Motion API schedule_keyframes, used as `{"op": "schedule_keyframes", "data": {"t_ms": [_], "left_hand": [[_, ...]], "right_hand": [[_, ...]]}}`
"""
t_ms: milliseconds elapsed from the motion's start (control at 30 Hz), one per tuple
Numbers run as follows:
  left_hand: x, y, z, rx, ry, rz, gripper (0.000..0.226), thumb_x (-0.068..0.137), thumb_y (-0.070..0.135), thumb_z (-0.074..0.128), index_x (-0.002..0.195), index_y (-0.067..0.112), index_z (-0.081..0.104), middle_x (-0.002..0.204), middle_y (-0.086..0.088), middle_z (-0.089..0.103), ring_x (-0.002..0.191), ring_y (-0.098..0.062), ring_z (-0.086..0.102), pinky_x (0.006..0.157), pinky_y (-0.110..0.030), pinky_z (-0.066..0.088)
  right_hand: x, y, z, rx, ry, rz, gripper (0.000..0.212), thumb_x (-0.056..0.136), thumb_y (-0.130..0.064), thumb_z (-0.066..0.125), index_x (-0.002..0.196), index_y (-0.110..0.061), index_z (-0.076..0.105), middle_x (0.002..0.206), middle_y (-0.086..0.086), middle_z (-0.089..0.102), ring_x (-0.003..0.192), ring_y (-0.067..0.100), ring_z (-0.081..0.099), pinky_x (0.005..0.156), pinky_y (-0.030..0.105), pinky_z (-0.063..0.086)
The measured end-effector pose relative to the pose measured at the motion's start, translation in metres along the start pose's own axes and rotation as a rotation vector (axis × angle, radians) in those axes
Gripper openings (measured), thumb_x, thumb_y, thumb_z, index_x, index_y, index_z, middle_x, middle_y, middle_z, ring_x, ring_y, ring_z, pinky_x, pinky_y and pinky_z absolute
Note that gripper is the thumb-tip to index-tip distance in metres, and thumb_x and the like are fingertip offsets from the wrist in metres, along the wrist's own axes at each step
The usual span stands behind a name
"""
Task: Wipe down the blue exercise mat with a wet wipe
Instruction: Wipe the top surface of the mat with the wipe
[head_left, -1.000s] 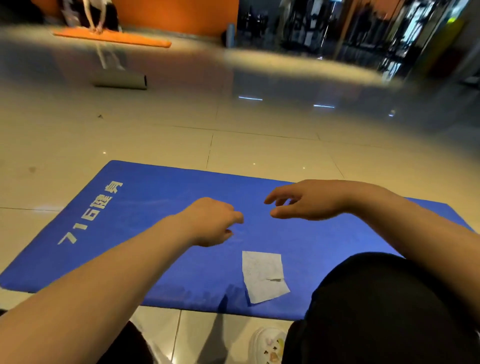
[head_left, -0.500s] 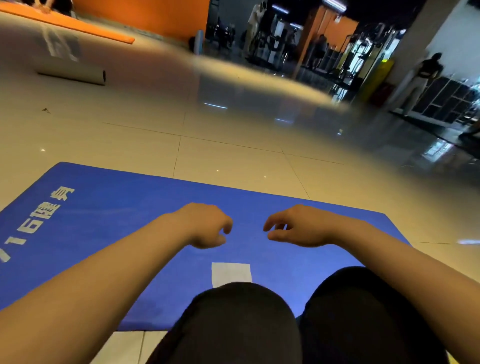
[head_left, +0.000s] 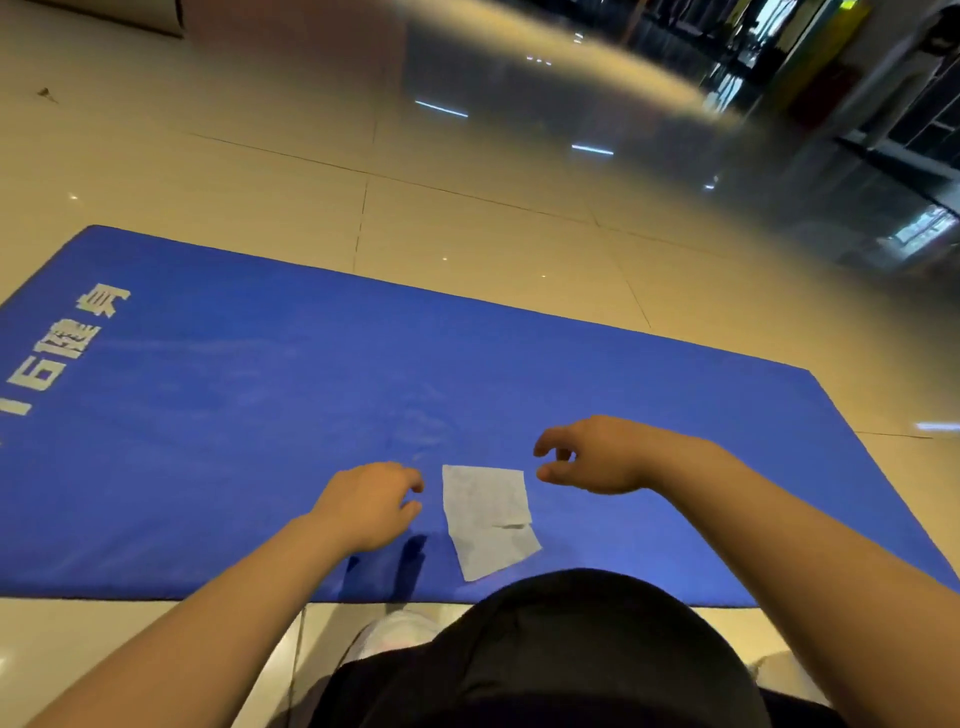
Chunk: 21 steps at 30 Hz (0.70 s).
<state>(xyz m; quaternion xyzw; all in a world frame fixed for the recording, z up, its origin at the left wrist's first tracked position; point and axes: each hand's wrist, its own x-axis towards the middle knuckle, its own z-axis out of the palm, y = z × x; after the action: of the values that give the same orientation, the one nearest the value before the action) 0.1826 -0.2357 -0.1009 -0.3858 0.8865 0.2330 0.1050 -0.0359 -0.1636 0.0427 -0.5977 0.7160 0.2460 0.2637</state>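
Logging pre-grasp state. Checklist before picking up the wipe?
1. Wet wipe in view, flat on blue mat: ok.
2. Left hand free, holds nothing: ok.
3. Right hand free, fingers loosely curled: ok.
4. Hands flank the wipe, neither touching it: ok.
5. Wipe fully unfolded: not ok, a small fold shows near its right edge.
6. Wipe wet enough: cannot tell.

My black-clad knee fills the bottom of the view; just left of it, my white shoe rests on the glossy beige tiled floor; far beyond the knee, dim gym equipment.
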Motion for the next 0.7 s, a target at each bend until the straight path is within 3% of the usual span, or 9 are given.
{"op": "schedule_keyframes", "data": {"t_ms": [133, 267, 400, 433, 567, 633, 700], "left_hand": [[0.012, -0.015, 0.015, -0.016, 0.078, -0.057, 0.035, 0.105, 0.035, 0.040, 0.137, 0.025, 0.050, 0.141, 0.004, 0.049, 0.119, -0.020, 0.054, 0.088, -0.031, 0.044], [0.041, -0.002, 0.049, -0.097, 0.183, -0.044, 0.035, 0.103, 0.033, 0.044, 0.131, 0.018, 0.058, 0.150, 0.001, 0.041, 0.129, -0.024, 0.048, 0.094, -0.036, 0.043], [0.088, 0.026, 0.081, -0.040, 0.282, 0.173, 0.041, 0.091, 0.037, 0.042, 0.102, 0.015, 0.074, 0.119, -0.007, 0.068, 0.109, -0.029, 0.067, 0.082, -0.041, 0.058], [0.103, 0.033, 0.089, 0.000, 0.283, 0.212, 0.042, 0.089, 0.037, 0.041, 0.101, 0.016, 0.075, 0.118, -0.006, 0.070, 0.110, -0.028, 0.067, 0.085, -0.042, 0.058], [0.152, 0.053, 0.141, 0.129, 0.156, 0.317, 0.054, 0.093, 0.046, 0.034, 0.128, 0.019, 0.065, 0.141, -0.003, 0.057, 0.134, -0.024, 0.050, 0.112, -0.044, 0.038], [0.162, 0.050, 0.171, 0.206, 0.143, 0.363, 0.060, 0.095, 0.051, 0.030, 0.143, 0.022, 0.052, 0.154, -0.002, 0.043, 0.143, -0.023, 0.037, 0.118, -0.047, 0.022], [0.163, 0.041, 0.191, 0.238, 0.170, 0.383, 0.063, 0.097, 0.055, 0.030, 0.150, 0.024, 0.041, 0.159, -0.002, 0.032, 0.148, -0.023, 0.028, 0.119, -0.047, 0.016]], "right_hand": [[0.049, 0.016, 0.060, 0.063, 0.118, 0.063, 0.051, 0.102, -0.046, 0.041, 0.148, -0.025, 0.035, 0.151, 0.002, 0.037, 0.132, 0.026, 0.042, 0.102, 0.040, 0.041], [0.084, 0.046, 0.124, 0.029, 0.112, 0.142, 0.054, 0.103, -0.046, 0.035, 0.151, -0.024, 0.025, 0.157, 0.003, 0.024, 0.139, 0.028, 0.031, 0.105, 0.041, 0.036], [0.130, 0.069, 0.157, 0.232, 0.317, 0.250, 0.048, 0.104, -0.040, 0.035, 0.148, -0.021, 0.032, 0.155, 0.004, 0.029, 0.141, 0.024, 0.029, 0.108, 0.038, 0.032], [0.143, 0.071, 0.167, 0.313, 0.384, 0.269, 0.047, 0.104, -0.037, 0.038, 0.147, -0.019, 0.036, 0.154, 0.006, 0.032, 0.140, 0.025, 0.030, 0.108, 0.039, 0.032], [0.186, 0.071, 0.213, 0.523, 0.641, 0.321, 0.050, 0.096, -0.035, 0.042, 0.133, -0.004, 0.055, 0.144, 0.022, 0.046, 0.132, 0.041, 0.043, 0.100, 0.056, 0.042], [0.201, 0.066, 0.234, 0.550, 0.660, 0.369, 0.057, 0.095, -0.041, 0.035, 0.136, -0.006, 0.053, 0.147, 0.019, 0.043, 0.136, 0.039, 0.039, 0.103, 0.059, 0.037], [0.212, 0.062, 0.251, 0.528, 0.666, 0.415, 0.064, 0.096, -0.047, 0.024, 0.141, -0.009, 0.047, 0.151, 0.016, 0.039, 0.140, 0.037, 0.033, 0.108, 0.060, 0.029]]}}
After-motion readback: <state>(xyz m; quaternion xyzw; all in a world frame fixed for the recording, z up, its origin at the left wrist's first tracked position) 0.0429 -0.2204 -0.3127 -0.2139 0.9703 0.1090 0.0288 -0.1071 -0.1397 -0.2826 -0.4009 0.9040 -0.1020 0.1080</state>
